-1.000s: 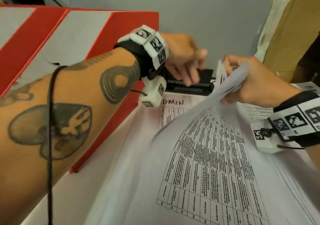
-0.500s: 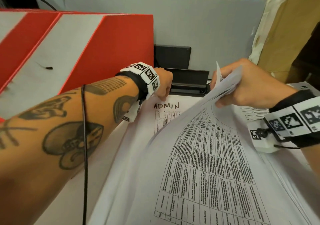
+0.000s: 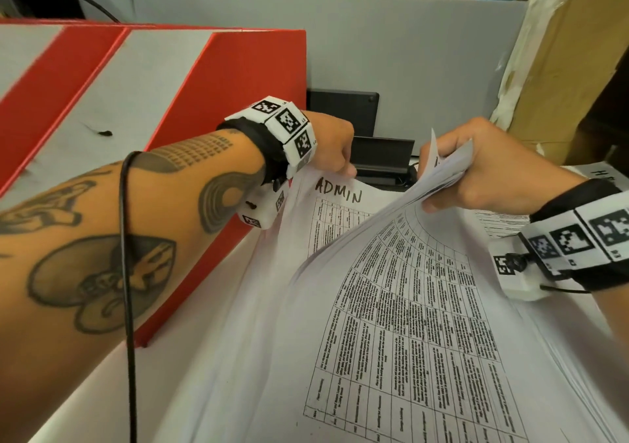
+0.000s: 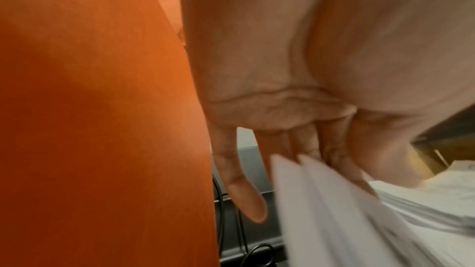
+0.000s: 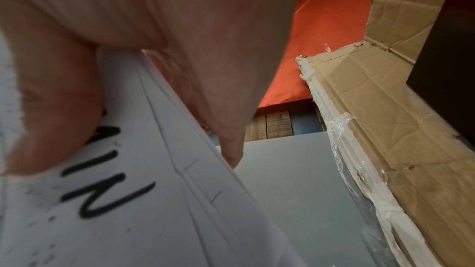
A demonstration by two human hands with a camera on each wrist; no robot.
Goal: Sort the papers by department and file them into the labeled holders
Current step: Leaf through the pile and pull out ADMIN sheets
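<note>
Change: left hand (image 3: 332, 148) is now pinching the ADMIN sheet's (image 3: 335, 204) top corner, having come down from the black device (image 3: 381, 161).
Red holder (image 3: 218, 109): standing just left of the papers.
Paper stack (image 3: 408, 323): lying on the table, upper sheets curling up.
Right hand (image 3: 490, 167): gripping those lifted sheets' top edge.

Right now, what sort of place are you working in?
Probably an office desk or storeroom corner: printed papers marked ADMIN, a grey partition panel behind, red-and-grey file holders on the left, taped cardboard boxes on the right.
</note>
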